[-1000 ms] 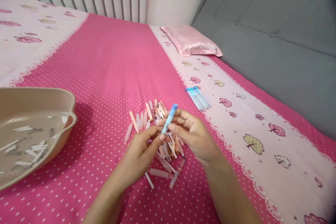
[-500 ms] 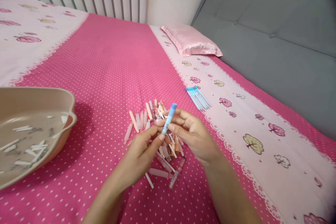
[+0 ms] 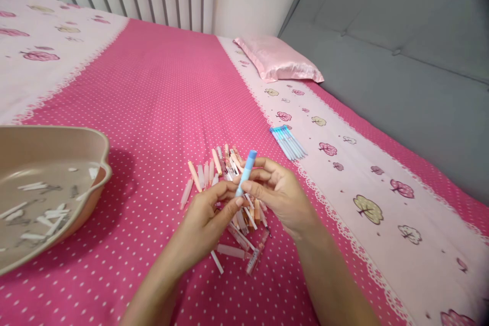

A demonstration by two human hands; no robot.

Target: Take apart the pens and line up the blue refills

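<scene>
A short, pen-shaped blue tube, light blue with a darker blue end at the top, is tilted between my hands. My left hand pinches its lower tip between thumb and fingers. My right hand grips the middle of it, thumb in front and fingers behind. Below both hands lies a loose pile of pink, peach and clear pen-like tubes, mixed with thin white sticks. My hands hide the middle of that pile.
At left stands a beige basin with several white sticks and small metal-looking pieces inside. A row of light blue pens lies to the right of the pile. Farther back are a pink pillow and a grey padded headboard.
My right hand and the blue tube have shifted very slightly. The printed dark marks on the tube are now covered by my right thumb. The pile and basin look the same.
</scene>
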